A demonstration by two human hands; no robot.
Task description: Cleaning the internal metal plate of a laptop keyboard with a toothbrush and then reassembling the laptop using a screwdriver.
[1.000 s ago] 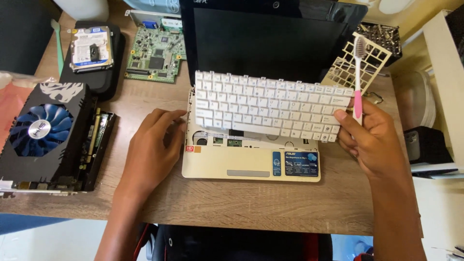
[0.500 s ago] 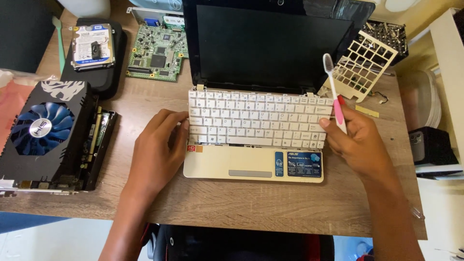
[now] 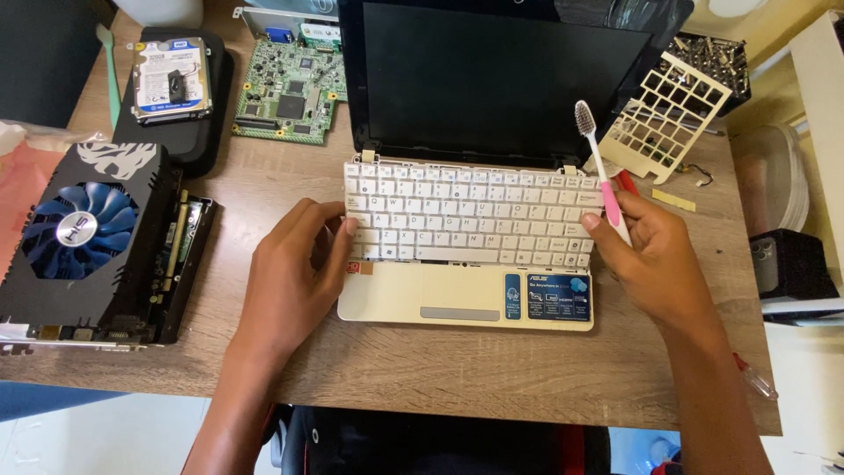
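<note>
Your wooden desk [image 3: 492, 369] carried a small white laptop [image 3: 466, 295] at its middle, a graphics card [image 3: 83, 246] at the left, a green circuit board [image 3: 286, 88], a hard drive [image 3: 170, 79] and a cream grid plate [image 3: 668, 114].

Our left hand [image 3: 290, 281] and right hand [image 3: 655, 264] are bare, with no gloves, rings, watch or bracelet on them. Our forearms are bare too, with no sleeve showing anywhere up to the bottom edge of the view. Our fingers [image 3: 330, 233] are slim, and the nails are short and plain.
</note>
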